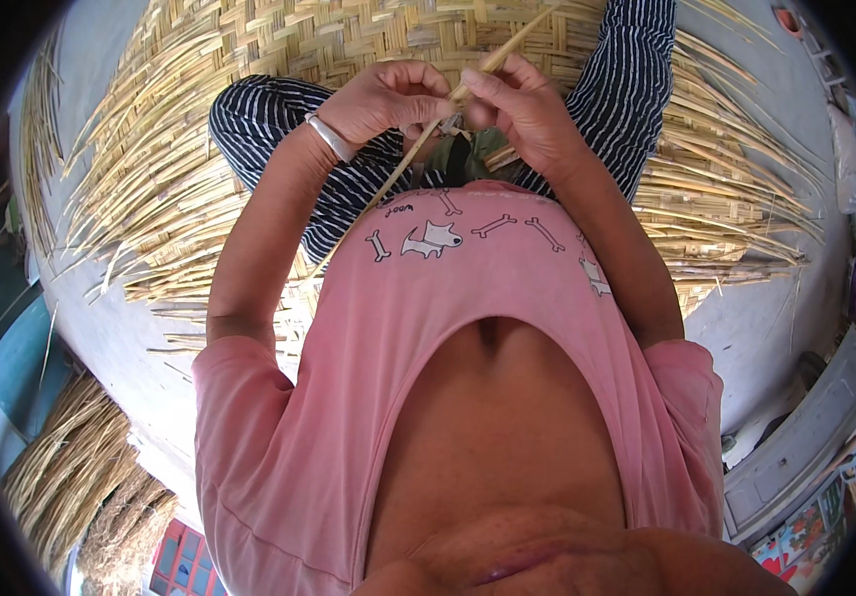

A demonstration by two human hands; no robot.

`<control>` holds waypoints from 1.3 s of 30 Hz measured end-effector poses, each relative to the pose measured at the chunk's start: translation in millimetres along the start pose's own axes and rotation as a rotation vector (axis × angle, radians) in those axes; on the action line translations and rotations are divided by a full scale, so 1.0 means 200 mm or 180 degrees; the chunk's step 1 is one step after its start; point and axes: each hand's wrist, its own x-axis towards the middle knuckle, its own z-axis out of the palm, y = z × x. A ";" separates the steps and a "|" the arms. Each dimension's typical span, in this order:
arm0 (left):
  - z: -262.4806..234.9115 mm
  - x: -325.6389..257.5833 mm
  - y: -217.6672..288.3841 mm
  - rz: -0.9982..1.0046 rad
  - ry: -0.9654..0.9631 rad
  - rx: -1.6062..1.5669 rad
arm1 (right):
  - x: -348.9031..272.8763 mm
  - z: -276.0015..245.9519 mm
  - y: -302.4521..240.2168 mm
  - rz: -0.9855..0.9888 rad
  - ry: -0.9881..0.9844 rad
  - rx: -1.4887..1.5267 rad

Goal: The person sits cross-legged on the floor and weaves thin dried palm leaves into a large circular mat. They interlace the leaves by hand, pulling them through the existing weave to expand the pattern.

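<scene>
A long pale reed strip [519, 40] slants between my two hands, its thin lower part running down past my left side. My left hand [388, 101] pinches it between thumb and fingertips. Close beside it, my right hand [529, 111] grips the wider upper part, the thumb lying on top. Both hands are above my lap, in front of the woven mat [348, 38], which has a criss-cross pattern and long loose strip ends at its sides. Just below the hands, something dark green [458, 159] shows between my legs; its kind I cannot make out.
My legs in striped trousers [626, 89] are spread over the mat. Loose strip ends [736, 214] fan out on both sides over the grey floor [766, 318]. A bundle of dry stalks [75, 462] lies at the lower left. Plastic bags [850, 164] are at the right edge.
</scene>
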 end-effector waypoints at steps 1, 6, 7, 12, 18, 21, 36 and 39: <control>0.02 -0.01 0.02 -0.0054 0.0006 0.0146 | 0.00 0.00 0.00 0.0012 0.0052 -0.0090; 0.03 0.01 0.01 -0.0070 0.0148 0.0724 | 0.02 -0.02 0.04 -0.0029 0.0049 -0.0365; 0.04 0.01 0.00 -0.0068 0.0203 0.0778 | 0.02 -0.03 0.04 -0.0033 0.0059 -0.0447; 0.06 0.03 -0.10 -0.0151 0.0480 0.1005 | 0.02 -0.02 0.05 0.0159 0.0186 -0.0999; 0.10 0.05 -0.09 -0.0613 0.0552 0.0902 | 0.04 -0.06 0.13 -0.0385 0.0328 -0.1875; 0.08 0.05 -0.12 -0.0659 0.0341 0.0858 | 0.04 -0.05 0.12 -0.0290 0.0432 -0.2054; 0.11 -0.01 -0.12 -0.0617 0.0380 0.0687 | 0.04 0.00 0.03 0.0209 0.0624 -0.1117; 0.12 -0.02 -0.12 -0.0611 0.0382 0.0683 | 0.06 -0.04 0.04 0.0069 0.0642 -0.1039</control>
